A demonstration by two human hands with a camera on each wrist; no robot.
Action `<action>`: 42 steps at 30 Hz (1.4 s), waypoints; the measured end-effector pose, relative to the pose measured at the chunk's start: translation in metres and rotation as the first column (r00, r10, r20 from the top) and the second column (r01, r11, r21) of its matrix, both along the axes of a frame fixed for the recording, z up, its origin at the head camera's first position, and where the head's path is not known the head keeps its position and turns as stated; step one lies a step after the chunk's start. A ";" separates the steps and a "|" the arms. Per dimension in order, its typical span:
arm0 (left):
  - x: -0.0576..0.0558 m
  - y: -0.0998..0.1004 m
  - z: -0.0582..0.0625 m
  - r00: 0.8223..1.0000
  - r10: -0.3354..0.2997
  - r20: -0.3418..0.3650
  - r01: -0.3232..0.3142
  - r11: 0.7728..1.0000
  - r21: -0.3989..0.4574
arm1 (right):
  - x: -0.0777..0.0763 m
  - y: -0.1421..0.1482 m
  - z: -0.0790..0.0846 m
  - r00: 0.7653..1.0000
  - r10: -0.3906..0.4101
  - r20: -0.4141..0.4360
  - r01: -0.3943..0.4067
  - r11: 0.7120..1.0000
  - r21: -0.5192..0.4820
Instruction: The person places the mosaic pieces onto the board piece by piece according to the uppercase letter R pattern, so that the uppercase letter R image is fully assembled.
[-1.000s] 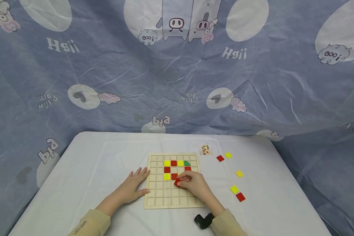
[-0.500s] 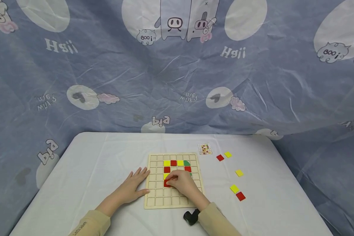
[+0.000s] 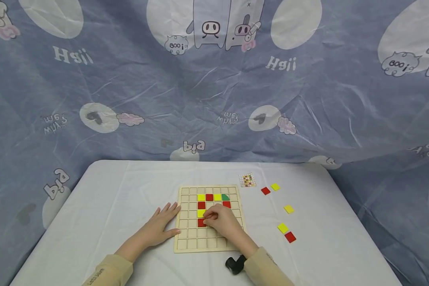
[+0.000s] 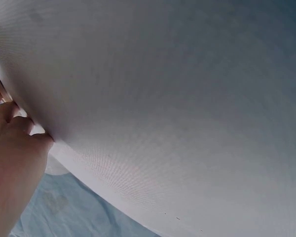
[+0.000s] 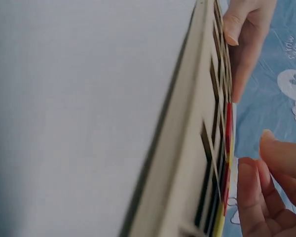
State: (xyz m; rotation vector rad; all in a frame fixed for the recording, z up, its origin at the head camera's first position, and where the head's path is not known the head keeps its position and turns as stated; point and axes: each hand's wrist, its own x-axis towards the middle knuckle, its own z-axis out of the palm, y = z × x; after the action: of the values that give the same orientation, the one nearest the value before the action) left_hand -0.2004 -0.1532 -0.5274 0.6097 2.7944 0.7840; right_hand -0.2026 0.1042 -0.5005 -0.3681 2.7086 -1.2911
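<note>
A wooden grid board [image 3: 185, 243] lies on the white table, with red and yellow square tiles and a green quarter-round tile [image 3: 225, 197] in its squares. My left hand [image 3: 160, 227] rests flat with spread fingers, its fingertips and thumb at the board's left edge. Over the board's middle is my right hand [image 3: 223, 222], its fingertips right beside a red tile [image 3: 201, 223] in the lowest filled row. In the right wrist view the thumb and fingers [image 5: 249, 182] stand apart with nothing between them. That hand hides some squares behind it.
A small printed pattern card [image 3: 248, 180] lies beyond the board's right corner. Loose red tiles [image 3: 265, 191] and yellow tiles [image 3: 288, 209] are scattered to the right. A black device [image 3: 235, 264] sits at the right wrist. A printed blue curtain [image 3: 157, 91] hangs behind the table.
My right hand has carried the red tile leftward to the square below the yellow one and let go of it, its fingers now parted. The left hand has stayed in place.
</note>
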 end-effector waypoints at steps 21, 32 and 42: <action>-0.002 -0.003 -0.004 1.000 -0.006 -0.005 0.006 1.000 0.009 | 0.025 0.184 0.005 0.922 -0.388 -0.005 0.384 0.910 0.153; -0.002 -0.002 -0.003 1.000 0.000 0.003 0.000 1.000 0.005 | 0.030 0.209 -0.007 0.898 -0.432 0.085 0.400 0.881 0.254; -0.002 -0.002 -0.003 1.000 0.001 0.003 -0.001 1.000 -0.004 | 0.030 0.204 -0.008 0.891 -0.448 0.076 0.409 0.863 0.295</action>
State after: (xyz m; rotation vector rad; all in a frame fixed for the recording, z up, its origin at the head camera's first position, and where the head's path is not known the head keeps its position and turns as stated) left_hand -0.2025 -0.1552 -0.5309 0.6057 2.7938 0.7787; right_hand -0.1726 0.3085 -0.5088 0.3692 2.8823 -0.9489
